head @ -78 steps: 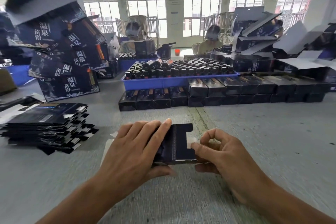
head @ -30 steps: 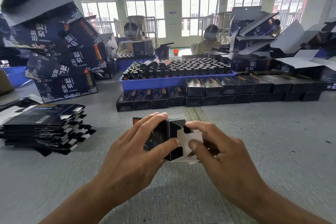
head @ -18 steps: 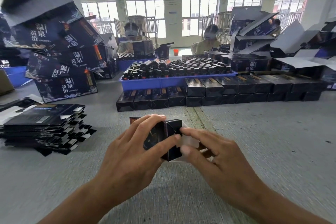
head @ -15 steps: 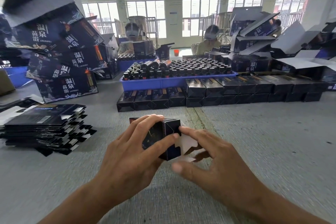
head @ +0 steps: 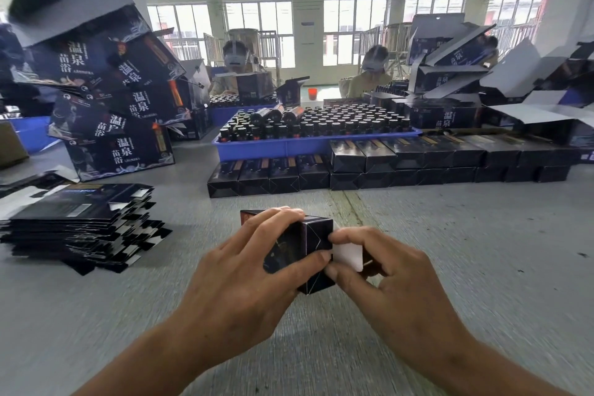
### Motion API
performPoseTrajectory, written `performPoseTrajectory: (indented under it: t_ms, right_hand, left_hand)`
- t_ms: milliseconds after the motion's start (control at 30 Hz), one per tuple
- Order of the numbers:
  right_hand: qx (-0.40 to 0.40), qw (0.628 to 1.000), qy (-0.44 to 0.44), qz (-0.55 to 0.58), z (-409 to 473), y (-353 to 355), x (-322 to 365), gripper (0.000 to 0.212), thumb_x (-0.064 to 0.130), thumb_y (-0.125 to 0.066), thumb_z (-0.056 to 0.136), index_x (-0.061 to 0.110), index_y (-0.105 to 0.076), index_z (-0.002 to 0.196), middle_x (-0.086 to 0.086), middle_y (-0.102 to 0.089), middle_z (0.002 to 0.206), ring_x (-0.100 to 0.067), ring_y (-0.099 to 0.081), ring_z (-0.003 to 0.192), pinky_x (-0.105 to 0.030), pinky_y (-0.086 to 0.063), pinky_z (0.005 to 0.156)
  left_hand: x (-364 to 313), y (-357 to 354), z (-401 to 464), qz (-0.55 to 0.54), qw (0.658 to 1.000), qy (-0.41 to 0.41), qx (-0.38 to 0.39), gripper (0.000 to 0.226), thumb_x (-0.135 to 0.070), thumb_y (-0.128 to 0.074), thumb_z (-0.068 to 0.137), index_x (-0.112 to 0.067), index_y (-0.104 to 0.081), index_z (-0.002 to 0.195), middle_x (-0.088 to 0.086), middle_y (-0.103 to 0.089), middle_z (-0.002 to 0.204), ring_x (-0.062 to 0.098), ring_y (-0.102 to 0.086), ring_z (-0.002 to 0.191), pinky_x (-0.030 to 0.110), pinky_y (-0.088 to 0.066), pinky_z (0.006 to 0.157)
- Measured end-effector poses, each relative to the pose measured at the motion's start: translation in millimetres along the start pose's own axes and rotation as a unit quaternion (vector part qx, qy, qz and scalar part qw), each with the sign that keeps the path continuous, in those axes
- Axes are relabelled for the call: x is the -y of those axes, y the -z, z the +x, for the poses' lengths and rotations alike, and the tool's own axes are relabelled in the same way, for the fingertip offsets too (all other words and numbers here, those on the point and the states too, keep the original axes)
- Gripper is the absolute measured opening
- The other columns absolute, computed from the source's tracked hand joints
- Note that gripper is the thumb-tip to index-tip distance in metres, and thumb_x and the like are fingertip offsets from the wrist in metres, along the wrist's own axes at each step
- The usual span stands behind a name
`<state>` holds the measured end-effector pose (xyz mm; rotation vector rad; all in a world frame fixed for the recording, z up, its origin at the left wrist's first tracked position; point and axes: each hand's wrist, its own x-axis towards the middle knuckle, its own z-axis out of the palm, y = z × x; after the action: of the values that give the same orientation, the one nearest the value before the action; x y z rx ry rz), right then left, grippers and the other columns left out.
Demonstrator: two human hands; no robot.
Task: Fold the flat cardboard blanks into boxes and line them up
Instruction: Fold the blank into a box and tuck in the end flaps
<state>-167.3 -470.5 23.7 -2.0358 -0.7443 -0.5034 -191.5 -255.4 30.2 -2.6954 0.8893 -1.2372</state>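
A small dark box (head: 313, 241), partly folded, sits in front of me just above the grey table. My left hand (head: 254, 270) grips its body, fingers over the top and thumb on the near side. My right hand (head: 382, 270) pinches the white end flap (head: 348, 255) at the box's right end between thumb and forefinger. To the left lies a stack of flat dark blanks (head: 77, 222). Finished boxes (head: 369, 167) stand in a row, partly two high, at the far side of the table.
A blue tray (head: 289, 146) full of dark bottles stands behind the row. Large dark cartons (head: 112, 100) pile up at the left and more open cartons (head: 466, 74) at the right. Two people sit beyond the tray. Bare grey table lies to the right.
The flat blank has been opened into a box shape. My right hand has moved from pressing the end flaps to pinching the white flap at the box's right end.
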Motion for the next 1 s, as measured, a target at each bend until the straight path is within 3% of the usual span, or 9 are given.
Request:
performPoseTrajectory:
  t_ms: [133, 267, 367, 500, 600, 700, 800, 900, 1000]
  right_hand:
    - [0.031, 0.999, -0.006, 0.036, 0.7, 4.0, 1.0, 0.051, 0.031, -0.075, 0.087, 0.055, -0.052, 0.125, 0.033, -0.061, 0.112, 0.008, -0.062, 0.101, -0.004, -0.048, 0.078]
    - [0.058, 0.994, -0.019, 0.086, 1.2, 4.9, 2.2, 0.069, 0.014, -0.066, 0.094, 0.073, -0.042, 0.122, 0.042, -0.057, 0.115, 0.014, -0.058, 0.108, 0.002, -0.045, 0.074]
    - [0.056, 0.991, -0.028, 0.119, 2.7, 4.9, 3.6, 0.055, 0.026, -0.061, 0.097, 0.072, -0.044, 0.122, 0.043, -0.057, 0.115, 0.012, -0.059, 0.108, -0.003, -0.049, 0.078]
    - [0.048, 0.986, -0.05, 0.151, 4.8, 3.0, 3.3, 0.038, 0.056, -0.056, 0.082, 0.064, -0.05, 0.119, 0.039, -0.06, 0.113, 0.011, -0.063, 0.102, -0.004, -0.05, 0.076]
    - [0.044, 0.986, -0.061, 0.149, 5.0, 1.6, 2.2, 0.031, 0.058, -0.059, 0.08, 0.06, -0.054, 0.111, 0.04, -0.061, 0.109, 0.013, -0.062, 0.1, -0.001, -0.048, 0.073]
    - [0.043, 0.985, -0.076, 0.148, 4.9, 0.0, 0.6, 0.023, 0.046, -0.067, 0.085, 0.055, -0.057, 0.105, 0.041, -0.062, 0.104, 0.015, -0.062, 0.099, 0.0, -0.047, 0.069]
    - [0.043, 0.984, -0.091, 0.15, 5.7, -0.5, 0.6, 0.02, 0.053, -0.062, 0.08, 0.053, -0.059, 0.1, 0.042, -0.063, 0.101, 0.015, -0.062, 0.097, -0.001, -0.047, 0.069]
    - [0.043, 0.981, -0.101, 0.161, 6.7, -0.1, 1.4, 0.025, 0.061, -0.059, 0.074, 0.05, -0.063, 0.096, 0.038, -0.066, 0.099, 0.011, -0.065, 0.095, -0.004, -0.05, 0.071]
    - [0.034, 0.982, -0.107, 0.154, 6.6, 0.5, 1.0, 0.016, 0.055, -0.066, 0.077, 0.047, -0.069, 0.09, 0.032, -0.07, 0.094, 0.009, -0.067, 0.093, -0.005, -0.05, 0.071]
  left_hand:
    - [2.5, -1.2, -1.8, 0.005, 1.0, 0.009, -0.001, 0.042, -0.028, -0.061, 0.09, -0.029, -0.055, 0.131, 0.016, -0.045, 0.141, 0.035, -0.052, 0.126, 0.044, -0.062, 0.076]
    - [6.1, -1.7, -4.0, 0.007, 1.0, 0.029, 0.002, 0.048, -0.029, -0.063, 0.085, -0.028, -0.054, 0.132, 0.015, -0.044, 0.142, 0.034, -0.05, 0.127, 0.043, -0.061, 0.076]
    - [6.0, -1.4, -3.5, 0.002, 0.999, 0.034, -0.002, 0.047, -0.03, -0.059, 0.086, -0.028, -0.054, 0.132, 0.015, -0.044, 0.142, 0.034, -0.052, 0.126, 0.041, -0.061, 0.075]
    - [1.5, -3.2, -2.8, -0.02, 0.999, 0.031, -0.015, 0.046, -0.028, -0.062, 0.085, -0.027, -0.053, 0.13, 0.014, -0.047, 0.141, 0.033, -0.053, 0.126, 0.04, -0.059, 0.08]
    - [-1.5, -4.4, -2.3, -0.045, 0.998, 0.041, -0.022, 0.055, -0.03, -0.065, 0.085, -0.022, -0.048, 0.137, 0.013, -0.05, 0.142, 0.03, -0.054, 0.126, 0.038, -0.058, 0.087]
    - [-4.5, -4.5, -1.7, -0.073, 0.996, 0.048, -0.021, 0.069, -0.032, -0.068, 0.085, -0.015, -0.039, 0.146, 0.009, -0.052, 0.144, 0.025, -0.052, 0.131, 0.037, -0.053, 0.1]
    - [-7.1, -2.5, 1.4, -0.08, 0.995, 0.056, -0.022, 0.073, -0.036, -0.063, 0.087, -0.012, -0.034, 0.149, 0.004, -0.048, 0.146, 0.021, -0.049, 0.134, 0.027, -0.041, 0.11]
    - [-9.1, -1.7, 3.3, -0.078, 0.995, 0.061, -0.028, 0.072, -0.036, -0.062, 0.087, -0.01, -0.036, 0.148, 0.004, -0.049, 0.144, 0.019, -0.049, 0.133, 0.025, -0.036, 0.113]
    - [-11.0, -1.9, 3.4, -0.067, 0.996, 0.055, -0.03, 0.071, -0.038, -0.061, 0.087, -0.008, -0.037, 0.147, 0.006, -0.054, 0.142, 0.02, -0.051, 0.132, 0.026, -0.039, 0.112]
